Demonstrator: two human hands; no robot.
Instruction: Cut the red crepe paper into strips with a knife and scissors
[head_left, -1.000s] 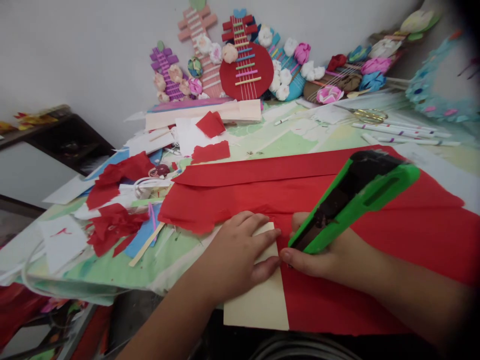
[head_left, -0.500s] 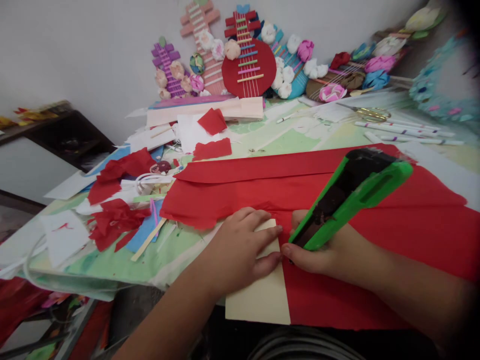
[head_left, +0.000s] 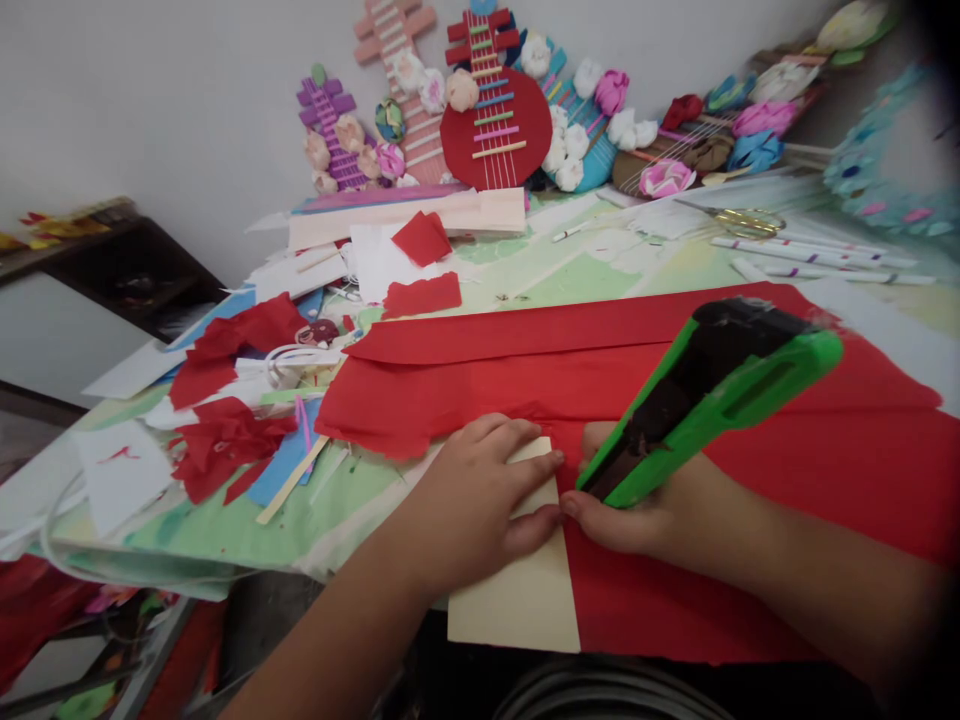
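My left hand (head_left: 480, 505) lies flat with its fingers spread on a cream card (head_left: 517, 600), pressing it onto a large sheet of red paper (head_left: 825, 470). Just right of the card's edge, my right hand (head_left: 637, 510) is closed round the lower end of a green and black cutter (head_left: 705, 400). The cutter leans up to the right, and its tip is down by the card's right edge; the blade is too hidden to make out. A long folded strip runs along the red paper's far side.
Red scraps (head_left: 225, 445), white paper pieces and a cord litter the left of the table. Gold scissors (head_left: 739, 220) and white sticks (head_left: 825, 255) lie at the back right. Decorated paper instruments, including a red one (head_left: 499, 125), lean on the wall.
The view has shifted slightly. Both hands keep nearly the same places, and the cutter's upper end appears a little farther right.
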